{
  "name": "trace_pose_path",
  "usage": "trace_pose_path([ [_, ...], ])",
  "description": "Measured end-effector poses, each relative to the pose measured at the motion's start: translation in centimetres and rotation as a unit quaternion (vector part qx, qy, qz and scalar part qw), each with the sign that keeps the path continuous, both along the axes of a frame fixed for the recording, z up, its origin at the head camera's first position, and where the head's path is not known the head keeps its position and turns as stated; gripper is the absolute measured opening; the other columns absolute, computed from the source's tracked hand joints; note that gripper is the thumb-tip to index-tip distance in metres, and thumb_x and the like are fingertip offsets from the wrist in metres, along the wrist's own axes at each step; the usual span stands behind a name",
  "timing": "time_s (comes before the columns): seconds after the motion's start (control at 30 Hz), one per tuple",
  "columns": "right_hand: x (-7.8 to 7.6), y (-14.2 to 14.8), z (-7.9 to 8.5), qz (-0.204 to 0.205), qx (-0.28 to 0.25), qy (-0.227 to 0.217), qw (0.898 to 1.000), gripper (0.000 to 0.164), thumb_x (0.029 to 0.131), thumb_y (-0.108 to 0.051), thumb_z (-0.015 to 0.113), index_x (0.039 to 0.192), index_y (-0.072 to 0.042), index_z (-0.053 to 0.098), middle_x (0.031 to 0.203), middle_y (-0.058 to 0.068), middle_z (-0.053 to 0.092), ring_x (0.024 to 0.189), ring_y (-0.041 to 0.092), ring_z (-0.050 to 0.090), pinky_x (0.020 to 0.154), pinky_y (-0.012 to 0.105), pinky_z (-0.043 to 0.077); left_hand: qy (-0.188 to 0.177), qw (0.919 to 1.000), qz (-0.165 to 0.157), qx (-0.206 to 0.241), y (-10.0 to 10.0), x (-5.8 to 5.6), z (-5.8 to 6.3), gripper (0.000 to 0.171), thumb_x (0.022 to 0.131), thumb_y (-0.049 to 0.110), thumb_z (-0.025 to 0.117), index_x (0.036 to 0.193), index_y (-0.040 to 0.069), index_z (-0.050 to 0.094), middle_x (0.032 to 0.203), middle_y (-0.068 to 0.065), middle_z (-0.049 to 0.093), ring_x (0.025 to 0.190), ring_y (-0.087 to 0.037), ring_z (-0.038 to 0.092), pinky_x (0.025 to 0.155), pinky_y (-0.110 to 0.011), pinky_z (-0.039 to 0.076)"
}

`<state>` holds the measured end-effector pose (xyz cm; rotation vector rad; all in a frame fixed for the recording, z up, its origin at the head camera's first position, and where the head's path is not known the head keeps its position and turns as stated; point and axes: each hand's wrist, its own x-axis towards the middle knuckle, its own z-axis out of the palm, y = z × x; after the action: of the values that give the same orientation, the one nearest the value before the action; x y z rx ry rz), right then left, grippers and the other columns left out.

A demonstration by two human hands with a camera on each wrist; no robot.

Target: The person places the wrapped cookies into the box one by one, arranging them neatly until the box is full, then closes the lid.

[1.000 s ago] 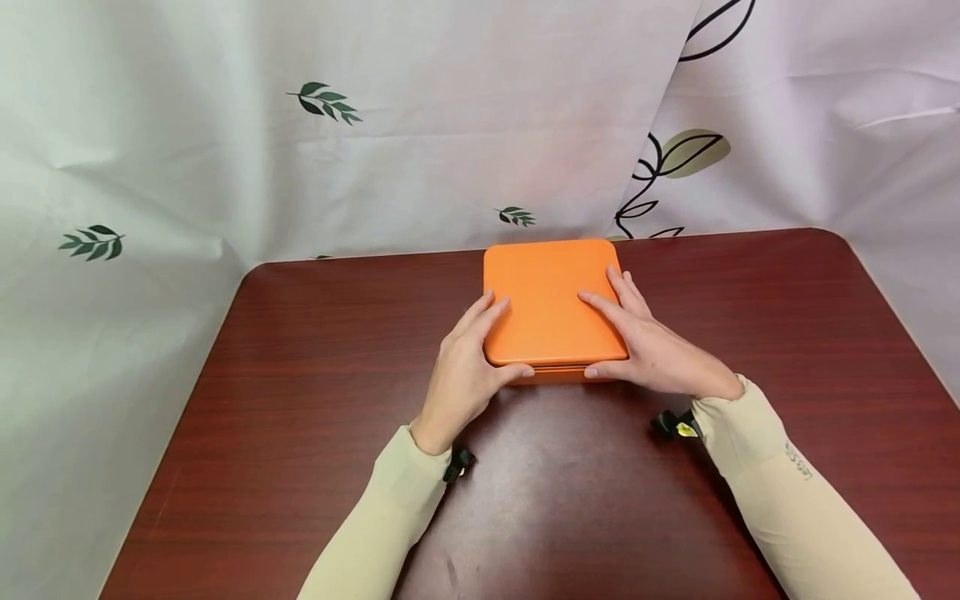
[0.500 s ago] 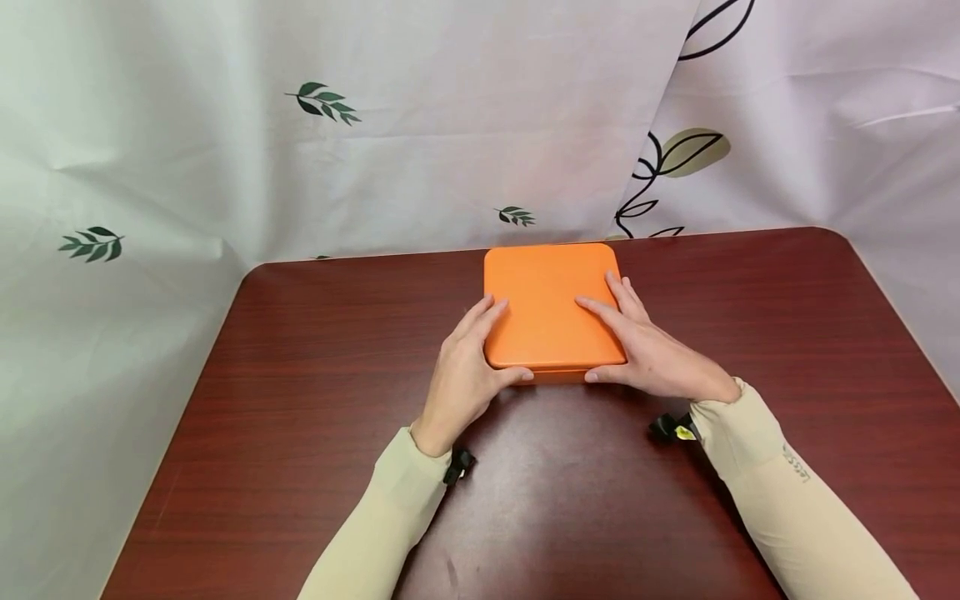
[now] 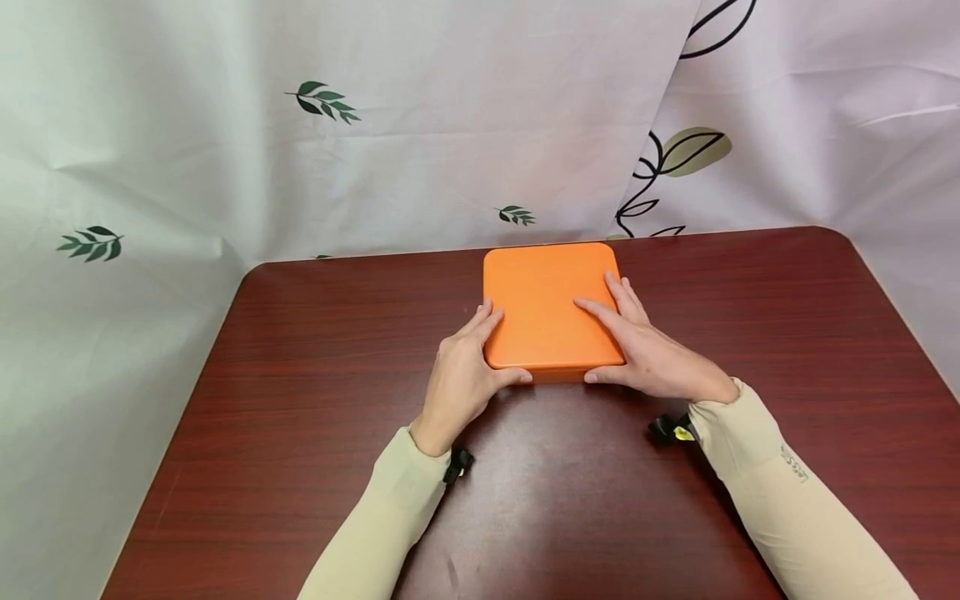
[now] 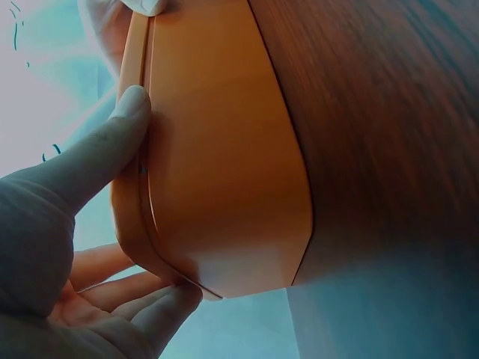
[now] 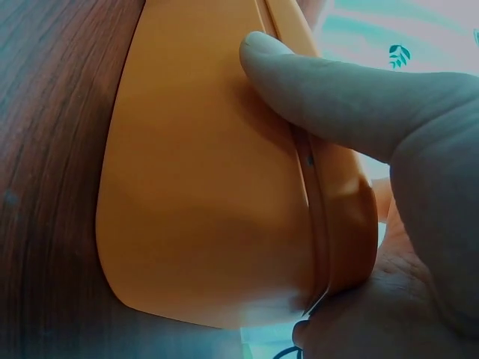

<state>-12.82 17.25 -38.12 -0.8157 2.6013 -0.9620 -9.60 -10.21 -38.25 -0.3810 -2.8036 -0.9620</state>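
Observation:
A square orange box [image 3: 551, 308] with rounded corners and a lid sits at the back middle of the table. In the left wrist view a narrow seam runs between its lid and its front wall [image 4: 217, 149]. My left hand [image 3: 459, 379] holds the front left corner, thumb across the lid's front edge and fingers along the left side. At the front right corner my right hand [image 3: 656, 350] grips it, its thumb [image 5: 322, 90] on the front wall just past the seam. One right finger lies over the lid's top. The inside of the box is hidden.
The dark red wood table [image 3: 315, 400] has rounded back corners. Behind it hangs a white cloth [image 3: 420, 150] with leaf prints, close to the box's back edge. A black wrist strap piece [image 3: 663, 427] hangs under the right wrist.
The lid's front edge has settled down and the dark gap beneath it in the head view has closed. Both hands have shifted slightly, the left fingers sliding a little toward me.

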Motion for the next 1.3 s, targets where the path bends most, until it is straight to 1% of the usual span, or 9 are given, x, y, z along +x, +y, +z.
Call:
trace_pose_path([
  [0.37, 0.0, -0.1, 0.0, 0.009, 0.01, -0.001, 1.0, 0.092, 0.089, -0.03, 0.08, 0.161, -0.019, 0.024, 0.165, 0.015, -0.02, 0.15, 0.039, -0.018, 0.114, 0.066, 0.019, 0.003, 0.9998, -0.002, -0.017, 0.0, -0.1, 0.0, 0.096, 0.063, 0.039, 0.095, 0.141, -0.002, 0.056, 0.149, -0.017, 0.048, 0.136, -0.024, 0.049, 0.106, -0.037, 0.044],
  [0.6, -0.1, -0.1, -0.2, 0.007, 0.015, -0.001, 1.0, 0.093, 0.089, -0.029, 0.08, 0.161, -0.019, 0.023, 0.165, 0.014, -0.021, 0.15, 0.036, -0.021, 0.113, 0.066, 0.021, 0.006, 0.9993, -0.011, -0.035, -0.2, -0.2, -0.1, 0.095, 0.065, 0.041, 0.094, 0.141, -0.002, 0.056, 0.149, -0.018, 0.047, 0.136, -0.025, 0.049, 0.105, -0.037, 0.045],
  [0.77, -0.1, 0.0, 0.1, 0.006, 0.018, -0.007, 1.0, 0.093, 0.088, -0.038, 0.079, 0.161, -0.02, 0.024, 0.166, 0.014, -0.019, 0.151, 0.038, -0.018, 0.113, 0.067, 0.019, 0.01, 0.9982, -0.017, -0.057, -0.3, -0.2, 0.1, 0.096, 0.067, 0.046, 0.092, 0.141, -0.002, 0.056, 0.15, -0.017, 0.048, 0.136, -0.025, 0.049, 0.103, -0.039, 0.046],
  [0.87, -0.6, 0.1, 0.8, 0.0, 0.029, -0.016, 0.999, 0.093, 0.089, -0.046, 0.075, 0.161, -0.018, 0.024, 0.167, 0.015, -0.015, 0.152, 0.039, -0.012, 0.114, 0.066, 0.017, 0.016, 0.9986, -0.012, -0.049, -0.7, -0.6, 0.2, 0.089, 0.076, 0.055, 0.083, 0.141, 0.0, 0.057, 0.149, -0.013, 0.051, 0.135, -0.025, 0.051, 0.103, -0.04, 0.047],
  [0.93, -1.1, 0.2, 1.4, -0.007, 0.037, -0.017, 0.999, 0.091, 0.091, -0.049, 0.072, 0.161, -0.017, 0.024, 0.167, 0.015, -0.012, 0.153, 0.036, -0.009, 0.116, 0.064, 0.015, 0.022, 0.9993, -0.004, -0.031, -1.2, -1.4, 0.3, 0.08, 0.085, 0.057, 0.074, 0.139, 0.001, 0.059, 0.149, -0.01, 0.052, 0.134, -0.025, 0.052, 0.105, -0.041, 0.046],
  [1.03, -2.7, 0.3, 2.3, -0.012, 0.054, -0.014, 0.998, 0.09, 0.094, -0.05, 0.068, 0.161, -0.012, 0.022, 0.168, 0.015, -0.008, 0.154, 0.032, -0.006, 0.118, 0.06, 0.015, 0.016, 0.9997, -0.004, -0.019, -2.1, -3.4, 0.6, 0.069, 0.097, 0.054, 0.061, 0.141, 0.002, 0.058, 0.153, -0.009, 0.048, 0.137, -0.026, 0.048, 0.11, -0.042, 0.04],
  [1.1, -3.9, 0.3, 2.6, -0.016, 0.065, -0.012, 0.998, 0.09, 0.095, -0.05, 0.066, 0.161, -0.008, 0.022, 0.168, 0.015, -0.007, 0.154, 0.03, -0.006, 0.119, 0.057, 0.015, 0.001, 0.9993, -0.014, -0.036, -2.6, -5.1, 0.7, 0.067, 0.101, 0.052, 0.054, 0.146, 0.003, 0.052, 0.158, -0.009, 0.04, 0.143, -0.025, 0.041, 0.114, -0.042, 0.035],
  [1.17, -5.2, 0.2, 2.8, -0.015, 0.076, -0.011, 0.997, 0.089, 0.096, -0.049, 0.064, 0.161, -0.004, 0.02, 0.168, 0.017, -0.005, 0.154, 0.03, -0.006, 0.12, 0.056, 0.013, -0.022, 0.9972, -0.032, -0.063, -2.8, -6.7, 0.7, 0.072, 0.101, 0.055, 0.051, 0.153, 0.004, 0.043, 0.163, -0.007, 0.031, 0.148, -0.022, 0.031, 0.117, -0.039, 0.029],
  [1.3, -7.0, -0.4, 2.6, -0.008, 0.093, -0.009, 0.996, 0.087, 0.1, -0.048, 0.059, 0.16, 0.0, 0.018, 0.167, 0.021, -0.002, 0.154, 0.033, -0.005, 0.121, 0.054, 0.009, -0.057, 0.9894, -0.077, -0.108, -2.5, -9.1, 0.4, 0.084, 0.101, 0.061, 0.045, 0.159, 0.004, 0.026, 0.168, -0.006, 0.016, 0.153, -0.019, 0.015, 0.121, -0.033, 0.016],
])
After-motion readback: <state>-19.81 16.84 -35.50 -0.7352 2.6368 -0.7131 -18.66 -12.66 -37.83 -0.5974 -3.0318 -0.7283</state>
